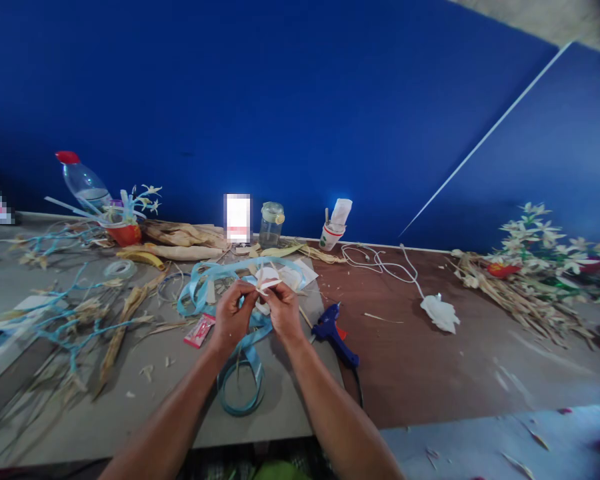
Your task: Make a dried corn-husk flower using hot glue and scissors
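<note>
Close together above the table, my left hand (236, 311) and my right hand (284, 311) both pinch a small white piece (268, 277), paper-like or husk-like. Its exact kind is too small to tell, and the fingertips partly cover it. Light blue ribbon (196, 293) lies looped behind and beneath the hands, with a coil of it (241, 393) nearer the table's front edge. A red and white packet (200, 331) rests left of my left hand. To the right of my right wrist lies a blue glue gun (336, 333).
Blue-wrapped stems (75, 333), dried husks (185, 237) and a tape roll (120, 269) cover the left side. Behind stand a clear jar (271, 227), a paper cup (331, 237) and a tilted bottle (84, 183). At right are a white cable (400, 275) and white flowers (533, 233).
</note>
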Demonstrator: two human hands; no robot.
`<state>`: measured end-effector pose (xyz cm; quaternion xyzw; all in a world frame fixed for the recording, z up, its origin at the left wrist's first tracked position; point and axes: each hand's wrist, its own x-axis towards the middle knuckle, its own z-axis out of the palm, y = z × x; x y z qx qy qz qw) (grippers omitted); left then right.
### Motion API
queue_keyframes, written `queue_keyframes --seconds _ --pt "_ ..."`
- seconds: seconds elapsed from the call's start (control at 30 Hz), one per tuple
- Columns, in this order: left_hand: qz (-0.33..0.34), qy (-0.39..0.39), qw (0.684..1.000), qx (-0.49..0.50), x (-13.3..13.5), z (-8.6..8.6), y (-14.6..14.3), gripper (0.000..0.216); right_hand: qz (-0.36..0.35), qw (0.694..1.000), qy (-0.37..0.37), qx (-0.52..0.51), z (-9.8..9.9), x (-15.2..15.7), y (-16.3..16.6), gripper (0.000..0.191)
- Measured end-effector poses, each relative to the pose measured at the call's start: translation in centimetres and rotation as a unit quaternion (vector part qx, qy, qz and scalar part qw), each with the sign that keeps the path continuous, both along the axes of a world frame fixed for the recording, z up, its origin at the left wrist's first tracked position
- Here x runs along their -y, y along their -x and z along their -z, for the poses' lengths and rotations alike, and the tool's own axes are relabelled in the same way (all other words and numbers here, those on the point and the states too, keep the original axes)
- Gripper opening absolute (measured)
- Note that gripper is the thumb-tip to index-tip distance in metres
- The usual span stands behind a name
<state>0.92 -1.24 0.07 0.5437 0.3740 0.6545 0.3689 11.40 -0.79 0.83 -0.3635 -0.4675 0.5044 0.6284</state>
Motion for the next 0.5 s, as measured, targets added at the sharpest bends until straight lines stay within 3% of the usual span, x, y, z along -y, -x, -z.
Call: queue_keyframes --seconds 0.3,0.5 --pt "-0.058 0.011 0.998 0.032 0.0 -0.1 -0.2 0.006 -0.020 0.999 0.010 -0.024 1.0 -0.3 0.4 0.011" --pt "-0.117 0.004 0.993 -0.026 -0.2 0.7 0.2 0.012 0.019 1.000 0.001 -0.011 1.4 0.4 1.7 0.015"
